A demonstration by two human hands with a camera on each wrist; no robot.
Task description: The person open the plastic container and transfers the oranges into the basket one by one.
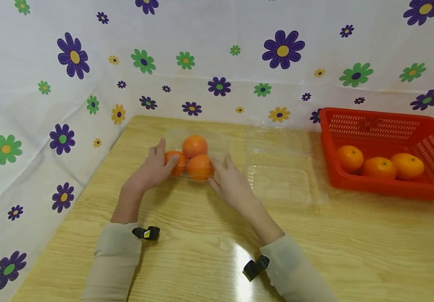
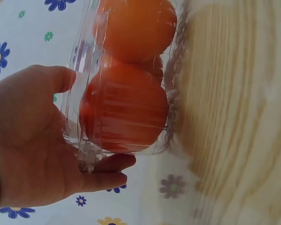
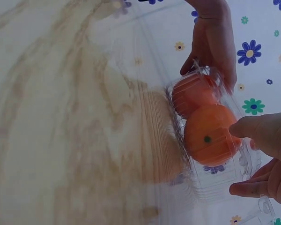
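A clear plastic clamshell box (image 1: 221,144) with three oranges (image 1: 195,146) in it sits on the wooden table, left of the middle. My left hand (image 1: 152,168) grips its left end; in the left wrist view the thumb lies on the top edge and the fingers are at the end wall. My right hand (image 1: 233,183) holds the near right corner. In the right wrist view its thumb (image 3: 246,126) rests on the clear plastic over one orange, with the fingers at the box's side. Clear plastic covers the oranges in both wrist views.
Right of the box lies another clear clamshell (image 1: 281,184), opened out flat. Farther right stands a red basket (image 1: 383,184) with three oranges (image 1: 379,168) inside. A white flower-print cloth (image 1: 209,42) hangs behind the table (image 1: 186,251) and along its left side.
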